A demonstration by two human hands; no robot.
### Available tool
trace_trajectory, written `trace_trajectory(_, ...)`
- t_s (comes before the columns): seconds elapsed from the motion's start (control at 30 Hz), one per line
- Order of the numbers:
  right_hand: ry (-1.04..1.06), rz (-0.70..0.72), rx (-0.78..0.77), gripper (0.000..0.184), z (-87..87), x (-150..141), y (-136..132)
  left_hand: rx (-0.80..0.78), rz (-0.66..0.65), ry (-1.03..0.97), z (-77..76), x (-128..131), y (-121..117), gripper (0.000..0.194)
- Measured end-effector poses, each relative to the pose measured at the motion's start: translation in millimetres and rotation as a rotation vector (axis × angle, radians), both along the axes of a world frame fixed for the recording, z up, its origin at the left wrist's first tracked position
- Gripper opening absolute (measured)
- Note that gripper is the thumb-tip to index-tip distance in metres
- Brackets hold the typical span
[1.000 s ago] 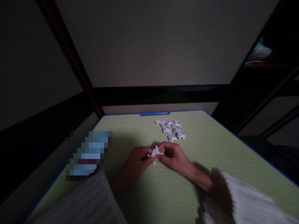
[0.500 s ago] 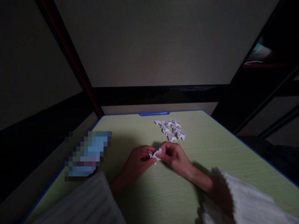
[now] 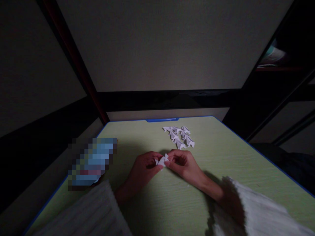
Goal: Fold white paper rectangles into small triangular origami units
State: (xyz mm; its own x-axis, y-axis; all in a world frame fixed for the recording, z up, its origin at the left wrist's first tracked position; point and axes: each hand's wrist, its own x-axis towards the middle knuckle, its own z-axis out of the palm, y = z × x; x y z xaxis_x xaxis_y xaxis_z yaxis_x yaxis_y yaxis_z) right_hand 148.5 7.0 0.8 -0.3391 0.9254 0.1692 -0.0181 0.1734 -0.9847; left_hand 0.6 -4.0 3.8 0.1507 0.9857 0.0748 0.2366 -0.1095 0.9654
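Observation:
A small white folded paper figure [image 3: 161,161] is held between both hands, above the middle of the table. My left hand [image 3: 145,167] pinches its left side with thumb and fingers. On the other side my right hand [image 3: 183,162] grips it, the thumb lying on the paper near a raised point. The fingers behind the paper are partly hidden. Just beyond my hands, several similar white folded paper figures [image 3: 180,143] lie in a close group on the table.
The light green table [image 3: 236,170] has a blue edge and a blue strip [image 3: 162,120] at its far side. At the left lies a bluish, pixel-blurred object [image 3: 95,164] whose kind I cannot tell. A pale panel [image 3: 157,46] rises behind the table.
The paper in my hands has shifted slightly left and turned a little, one point now standing up by the right thumb. The grouped figures stay where they were.

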Motion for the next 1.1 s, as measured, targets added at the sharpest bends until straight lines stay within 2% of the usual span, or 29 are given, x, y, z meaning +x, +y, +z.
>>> trace_trajectory(0.13,-0.076,-0.046,0.163,0.008,1.9,2.2,-1.7,0.031,0.038,0.026,3.2,-0.1,-1.1,0.017)
trace_trajectory(0.27,-0.217,-0.130,0.514,0.011,7.2,8.1,-3.5,0.250,0.113,0.154,4.5,-5.2,-0.5,0.027)
trace_trajectory(0.43,-0.628,-0.122,0.982,0.019,8.1,18.1,-2.0,0.538,0.107,0.300,6.4,-11.5,-4.8,0.033)
trace_trajectory(0.53,-0.855,-0.115,1.121,0.024,5.3,18.3,-0.3,0.592,0.006,0.375,2.5,-10.7,-9.1,0.029)
trace_trajectory(0.67,-0.978,-0.055,1.189,0.024,-0.2,14.0,0.8,0.592,-0.152,0.474,-8.3,-7.4,-9.5,0.022)
trace_trajectory(0.77,-1.025,0.018,1.183,0.022,-1.8,12.2,0.6,0.559,-0.214,0.550,-12.0,-6.9,-7.3,0.019)
trace_trajectory(0.93,-1.028,0.145,1.019,0.017,5.0,18.2,-1.0,0.581,-0.266,0.617,-9.6,-8.6,-6.4,0.016)
trace_trajectory(1.1,-0.876,0.210,0.837,0.017,10.2,28.0,1.9,0.622,-0.316,0.710,-6.6,-9.6,-6.7,0.018)
